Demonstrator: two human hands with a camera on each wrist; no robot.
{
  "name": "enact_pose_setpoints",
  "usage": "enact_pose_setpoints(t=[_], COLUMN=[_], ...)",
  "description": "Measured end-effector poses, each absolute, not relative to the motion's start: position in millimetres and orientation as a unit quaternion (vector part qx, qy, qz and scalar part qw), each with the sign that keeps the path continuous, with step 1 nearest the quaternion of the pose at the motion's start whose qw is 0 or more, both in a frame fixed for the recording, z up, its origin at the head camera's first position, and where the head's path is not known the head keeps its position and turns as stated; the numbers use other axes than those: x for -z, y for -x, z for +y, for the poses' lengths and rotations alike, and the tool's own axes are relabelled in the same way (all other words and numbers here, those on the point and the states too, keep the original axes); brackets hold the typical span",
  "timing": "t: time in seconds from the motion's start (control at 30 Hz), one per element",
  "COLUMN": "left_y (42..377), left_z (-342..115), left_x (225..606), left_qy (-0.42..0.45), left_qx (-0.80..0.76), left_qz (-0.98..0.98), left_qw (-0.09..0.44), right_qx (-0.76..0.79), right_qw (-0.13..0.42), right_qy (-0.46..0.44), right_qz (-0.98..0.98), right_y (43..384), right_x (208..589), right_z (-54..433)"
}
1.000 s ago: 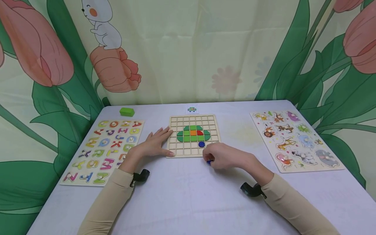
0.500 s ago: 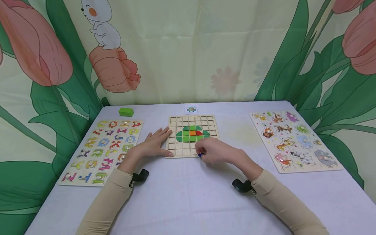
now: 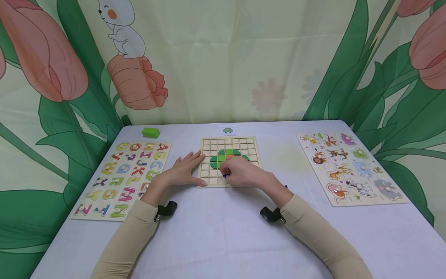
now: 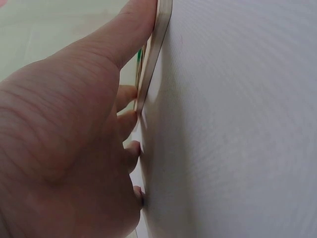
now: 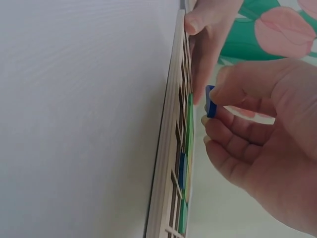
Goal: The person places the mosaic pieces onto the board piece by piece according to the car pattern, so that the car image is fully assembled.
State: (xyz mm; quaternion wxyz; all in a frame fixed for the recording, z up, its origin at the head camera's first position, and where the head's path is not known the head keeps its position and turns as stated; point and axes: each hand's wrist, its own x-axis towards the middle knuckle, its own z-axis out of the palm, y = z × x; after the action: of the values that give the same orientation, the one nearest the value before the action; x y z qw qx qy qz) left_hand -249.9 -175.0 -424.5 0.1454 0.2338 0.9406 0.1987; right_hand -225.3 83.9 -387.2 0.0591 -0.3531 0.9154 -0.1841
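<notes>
A wooden grid board (image 3: 212,179) lies mid-table with green pieces (image 3: 217,159) set in its cells. My left hand (image 3: 182,171) lies spread at the board's left edge, thumb at the near left corner; the left wrist view shows fingers and thumb touching the board's side (image 4: 157,44). Thumb and fingers of my right hand (image 3: 244,171) pinch a small blue piece (image 5: 211,101), held just above the near part of the board. A second blue piece (image 5: 183,171) sits in the grid in the right wrist view; in the head view my right hand hides it, along with some coloured pieces.
A small picture card (image 3: 228,129) lies behind the board. To the left are an alphabet puzzle board (image 3: 104,164) and a green block (image 3: 151,133). An animal puzzle board (image 3: 348,170) lies at right. Something small and blue (image 3: 286,186) shows beside the right wrist.
My right hand has moved left with the blue piece, from the board's near right corner to over its near middle. The left hand has stayed in place.
</notes>
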Motion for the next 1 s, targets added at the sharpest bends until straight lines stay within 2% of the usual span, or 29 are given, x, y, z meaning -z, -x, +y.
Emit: enact_pose_setpoints(t=[0.53, 1.0], left_y=[250, 250], left_z=[-175, -174], left_x=[425, 425], left_qy=[-0.231, -0.229], left_qx=[-0.195, -0.194], left_qz=[0.941, 0.942], left_qw=[0.150, 0.149], right_qx=[0.190, 0.194], right_qw=[0.059, 0.063], right_qy=[0.320, 0.329], right_qz=[0.926, 0.922], right_y=[234, 234], right_x=[399, 398], right_z=[69, 70])
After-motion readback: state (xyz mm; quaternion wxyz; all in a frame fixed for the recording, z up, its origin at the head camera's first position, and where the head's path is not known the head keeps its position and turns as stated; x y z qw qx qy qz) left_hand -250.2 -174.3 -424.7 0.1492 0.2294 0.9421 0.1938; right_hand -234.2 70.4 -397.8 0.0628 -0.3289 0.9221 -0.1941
